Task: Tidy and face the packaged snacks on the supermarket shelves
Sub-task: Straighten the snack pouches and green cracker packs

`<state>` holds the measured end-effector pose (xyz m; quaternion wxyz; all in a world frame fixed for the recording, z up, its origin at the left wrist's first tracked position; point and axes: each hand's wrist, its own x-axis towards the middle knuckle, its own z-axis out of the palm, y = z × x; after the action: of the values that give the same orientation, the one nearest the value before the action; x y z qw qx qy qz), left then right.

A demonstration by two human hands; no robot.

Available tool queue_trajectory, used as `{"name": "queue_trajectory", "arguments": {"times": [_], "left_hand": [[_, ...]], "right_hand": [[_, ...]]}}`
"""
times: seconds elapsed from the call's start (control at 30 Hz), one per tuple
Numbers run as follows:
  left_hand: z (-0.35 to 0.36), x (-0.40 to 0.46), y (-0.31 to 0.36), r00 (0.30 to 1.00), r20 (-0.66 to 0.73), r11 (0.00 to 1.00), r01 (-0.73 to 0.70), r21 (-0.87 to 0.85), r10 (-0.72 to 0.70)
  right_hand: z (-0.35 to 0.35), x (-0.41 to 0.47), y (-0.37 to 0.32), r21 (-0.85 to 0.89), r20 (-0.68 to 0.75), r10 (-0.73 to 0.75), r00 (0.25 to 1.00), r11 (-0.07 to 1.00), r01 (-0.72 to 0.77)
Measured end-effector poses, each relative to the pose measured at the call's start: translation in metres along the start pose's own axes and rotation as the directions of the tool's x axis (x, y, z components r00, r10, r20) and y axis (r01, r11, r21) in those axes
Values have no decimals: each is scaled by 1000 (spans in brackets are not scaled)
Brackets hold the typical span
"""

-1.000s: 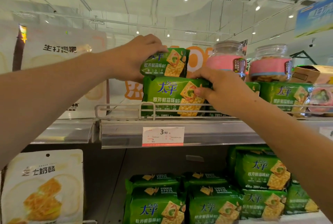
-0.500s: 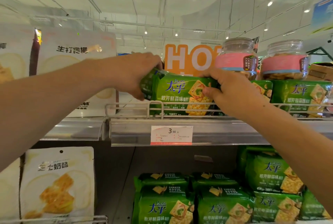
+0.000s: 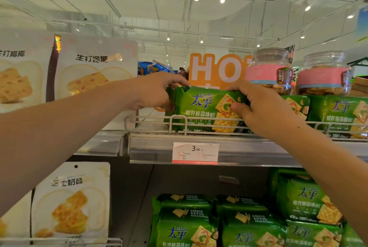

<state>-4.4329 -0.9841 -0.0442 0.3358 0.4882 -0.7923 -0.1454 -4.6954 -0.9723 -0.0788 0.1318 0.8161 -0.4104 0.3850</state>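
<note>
Two hands, two jars, three white pouches, one price tag, green cracker packs too overlapped to count.

A green cracker pack stands on its long edge on the upper shelf, front face outward, behind the wire rail. It shows blue lettering and square crackers pictured at its 3 o'clock side. At 3 o'clock stand matching green packs; at 6 o'clock, on the lower shelf, more green packs lie stacked.
</note>
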Motion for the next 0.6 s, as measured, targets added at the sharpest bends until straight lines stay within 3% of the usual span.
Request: {"name": "queue_trajectory", "arguments": {"times": [0.37, 0.53, 0.6], "left_hand": [[10, 0, 1, 999, 41, 970, 21, -242, -11], [5, -6, 12, 999, -28, 823, 8, -568, -29], [6, -6, 16, 999, 33, 835, 32, -550, -16]], "right_hand": [[3, -1, -3, -34, -12, 0, 1000, 999, 0], [5, -1, -1, -40, -19, -6, 1000, 999, 5], [5, 0, -2, -40, -18, -4, 1000, 999, 3]]}}
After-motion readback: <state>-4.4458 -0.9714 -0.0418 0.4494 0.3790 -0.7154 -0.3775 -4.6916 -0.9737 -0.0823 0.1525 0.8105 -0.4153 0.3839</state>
